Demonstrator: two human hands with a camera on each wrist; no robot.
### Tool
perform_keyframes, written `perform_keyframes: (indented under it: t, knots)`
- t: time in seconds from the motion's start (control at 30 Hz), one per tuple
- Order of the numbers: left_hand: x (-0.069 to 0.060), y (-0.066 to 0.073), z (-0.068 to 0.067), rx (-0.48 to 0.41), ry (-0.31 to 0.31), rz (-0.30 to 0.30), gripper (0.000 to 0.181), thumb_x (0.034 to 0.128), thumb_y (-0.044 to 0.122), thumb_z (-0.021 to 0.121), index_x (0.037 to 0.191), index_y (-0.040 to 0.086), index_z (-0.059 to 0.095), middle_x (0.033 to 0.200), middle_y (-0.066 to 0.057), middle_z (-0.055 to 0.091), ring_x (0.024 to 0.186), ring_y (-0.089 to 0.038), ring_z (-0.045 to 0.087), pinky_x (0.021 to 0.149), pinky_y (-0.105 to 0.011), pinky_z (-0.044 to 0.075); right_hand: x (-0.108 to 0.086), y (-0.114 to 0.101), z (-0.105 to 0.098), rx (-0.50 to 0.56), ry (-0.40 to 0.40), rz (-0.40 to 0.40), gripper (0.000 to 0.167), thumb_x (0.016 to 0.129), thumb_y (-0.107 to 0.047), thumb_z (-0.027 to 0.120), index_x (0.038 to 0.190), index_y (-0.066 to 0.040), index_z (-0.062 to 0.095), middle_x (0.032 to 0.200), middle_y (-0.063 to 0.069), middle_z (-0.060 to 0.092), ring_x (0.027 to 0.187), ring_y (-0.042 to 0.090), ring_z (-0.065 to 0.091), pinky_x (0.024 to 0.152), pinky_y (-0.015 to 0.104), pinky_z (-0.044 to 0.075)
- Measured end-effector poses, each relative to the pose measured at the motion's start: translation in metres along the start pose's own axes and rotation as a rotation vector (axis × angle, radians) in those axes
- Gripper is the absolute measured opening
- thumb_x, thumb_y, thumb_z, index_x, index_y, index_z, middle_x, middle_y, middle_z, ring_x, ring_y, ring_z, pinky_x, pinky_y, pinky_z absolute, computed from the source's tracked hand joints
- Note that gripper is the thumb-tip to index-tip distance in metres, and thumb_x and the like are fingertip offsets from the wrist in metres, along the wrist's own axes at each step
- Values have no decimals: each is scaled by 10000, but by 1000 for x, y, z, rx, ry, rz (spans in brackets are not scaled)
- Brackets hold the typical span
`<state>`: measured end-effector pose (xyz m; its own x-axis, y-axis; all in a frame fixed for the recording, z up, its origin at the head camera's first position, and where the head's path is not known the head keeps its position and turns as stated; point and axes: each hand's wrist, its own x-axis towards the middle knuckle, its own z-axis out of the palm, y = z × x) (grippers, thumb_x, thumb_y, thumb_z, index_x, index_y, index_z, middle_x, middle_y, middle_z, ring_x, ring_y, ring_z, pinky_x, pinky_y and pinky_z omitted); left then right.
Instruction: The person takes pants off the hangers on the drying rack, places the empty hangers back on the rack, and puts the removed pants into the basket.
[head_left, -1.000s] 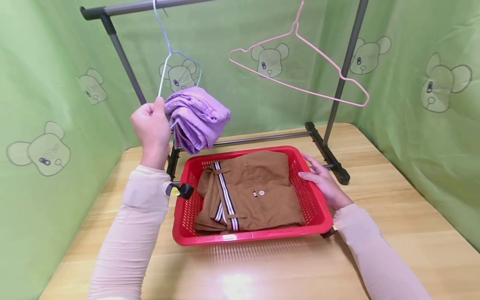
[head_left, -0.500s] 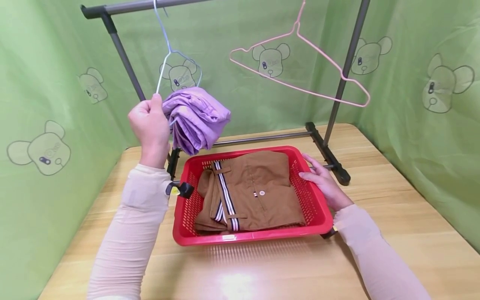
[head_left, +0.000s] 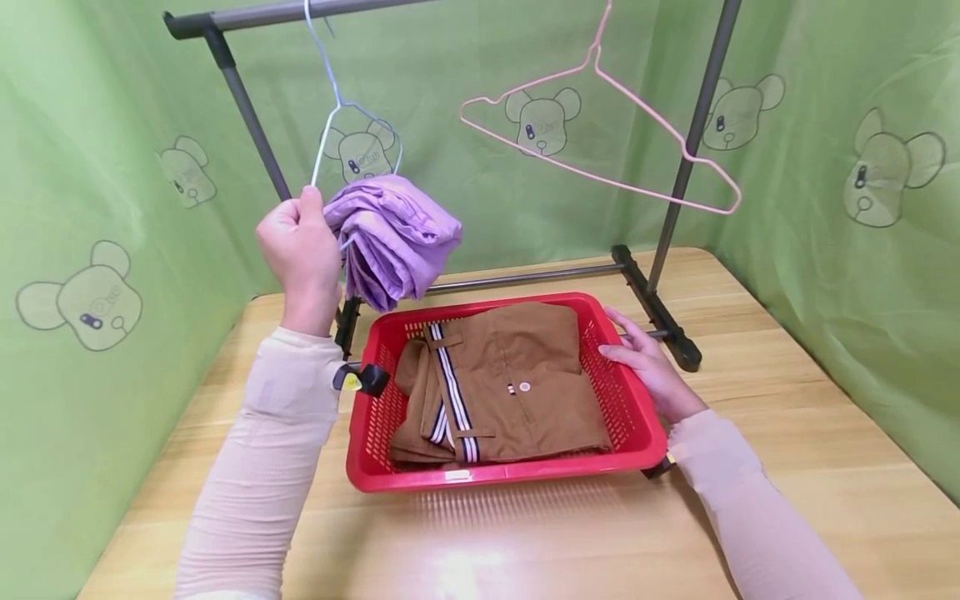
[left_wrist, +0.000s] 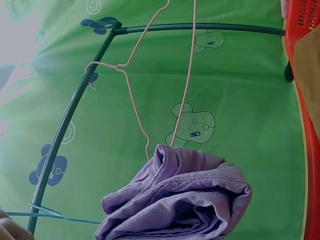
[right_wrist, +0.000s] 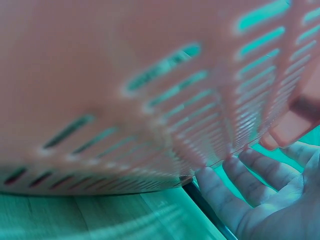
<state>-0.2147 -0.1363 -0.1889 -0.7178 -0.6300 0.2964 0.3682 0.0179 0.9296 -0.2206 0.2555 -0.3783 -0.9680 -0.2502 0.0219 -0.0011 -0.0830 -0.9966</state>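
Left hand (head_left: 303, 254) clamps the blue hanger (head_left: 337, 102), beside the folded purple cloth (head_left: 397, 237) on it; right hand (head_left: 647, 367) grips the right rim of the red basket (head_left: 487, 476), which holds brown trousers (head_left: 517, 392) and seems raised off the bench (head_left: 825, 442).

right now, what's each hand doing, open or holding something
Left hand: closed, holding the blue hanger.
Right hand: holding the red basket by its side.
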Motion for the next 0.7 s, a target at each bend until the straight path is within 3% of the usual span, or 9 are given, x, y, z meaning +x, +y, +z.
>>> perform_keyframes:
  t: [0.33, 0.7]
  knots:
    - [-1, -2, -1, -13, 7, 30, 486, 970, 159, 585, 509, 142, 434, 483, 44, 350, 440, -71, 292, 410, -213, 196, -1, 0, 1, 21, 6, -8, 699, 977, -78, 556, 1550, -120, 159, 1152, 38, 597, 1001, 158, 647, 794, 334, 566]
    - [0, 1, 1, -13, 7, 47, 473, 970, 161, 588, 517, 139, 450, 501, 28, 390, 452, -82, 323, 447, -217, 251, 0, 1, 1, 17, 5, -14, 705, 974, -85, 563, 1550, -114, 157, 1151, 49, 594, 995, 166, 651, 788, 339, 569]
